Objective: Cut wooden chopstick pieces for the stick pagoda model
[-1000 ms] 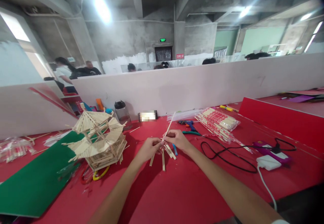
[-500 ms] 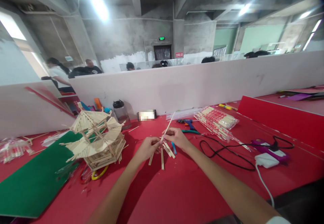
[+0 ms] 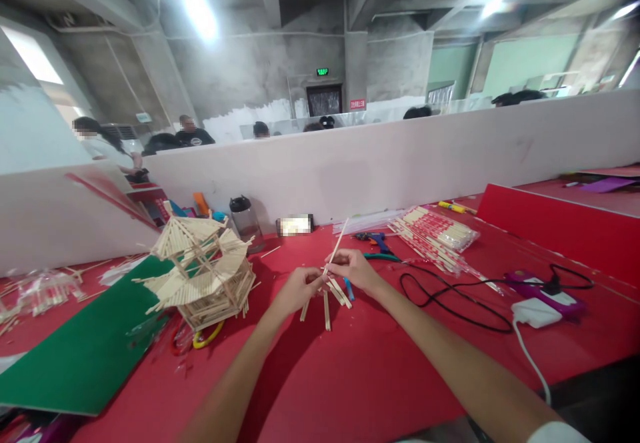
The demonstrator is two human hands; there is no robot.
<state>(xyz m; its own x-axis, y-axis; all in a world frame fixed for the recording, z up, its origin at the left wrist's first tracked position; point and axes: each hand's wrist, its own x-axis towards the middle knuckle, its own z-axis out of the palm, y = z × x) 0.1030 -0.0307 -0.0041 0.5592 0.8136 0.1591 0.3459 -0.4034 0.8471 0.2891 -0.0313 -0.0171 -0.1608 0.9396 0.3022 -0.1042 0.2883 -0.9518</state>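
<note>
My right hand (image 3: 355,271) pinches a slim wooden chopstick (image 3: 341,239) that slants up to the right. Close beside it, my left hand (image 3: 305,287) is closed at the stick's lower end, fingertips nearly meeting those of the right. Below the hands, several short wooden sticks (image 3: 327,313) fan out over the red tabletop (image 3: 320,376); the hands hide their upper ends. A small blue strip (image 3: 349,289) lies by the right hand. To the left stands a tiered pavilion model (image 3: 210,283) built from wooden sticks.
Behind the hands are a blue glue gun (image 3: 376,240), packs of chopsticks (image 3: 435,233) and a bottle (image 3: 245,219). A black cable (image 3: 450,323) runs right to a purple power strip (image 3: 570,303). At left lies a green board (image 3: 85,356). A white partition (image 3: 360,169) crosses behind; people sit beyond.
The view has shifted slightly, so table items appear a little further right. Both hands keep the same pinched pose around the chopstick.
</note>
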